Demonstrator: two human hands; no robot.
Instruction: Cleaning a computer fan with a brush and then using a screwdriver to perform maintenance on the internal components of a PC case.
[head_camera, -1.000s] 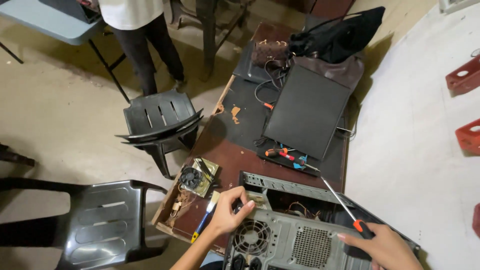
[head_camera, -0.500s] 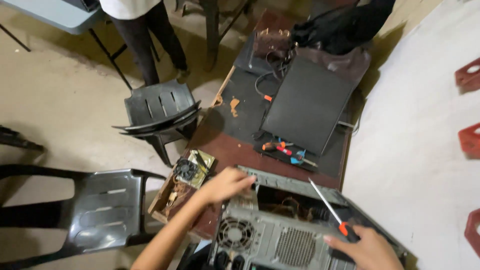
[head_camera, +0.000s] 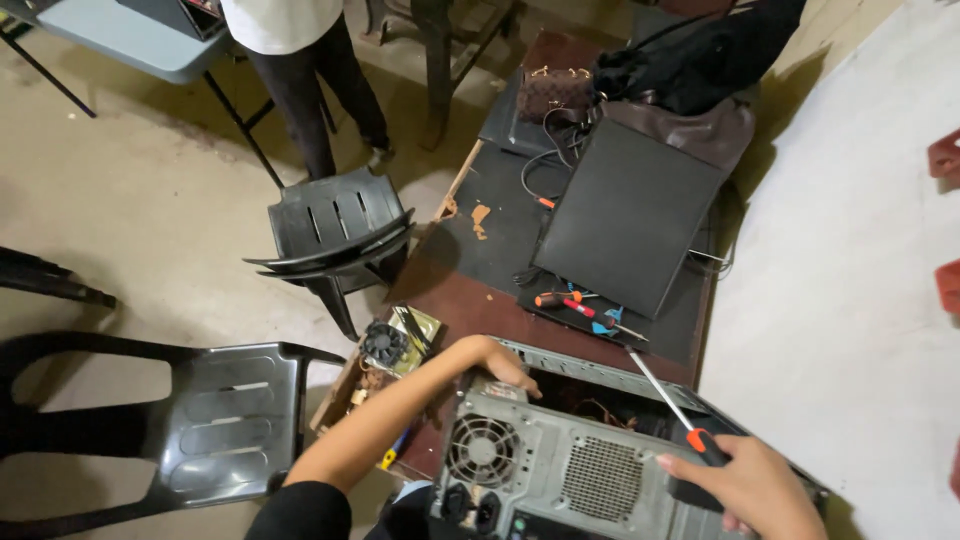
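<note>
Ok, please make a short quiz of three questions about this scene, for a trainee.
1. True or false: the right hand holds a screwdriver with a long metal shaft.
2. Where does the left hand rest?
A. on the black chair
B. at the top edge of the open computer case
C. on the flat black panel
3. Fill in: the small loose fan lies to the ___ of the left forearm in the picture.

Key:
1. true
2. B
3. left
</note>
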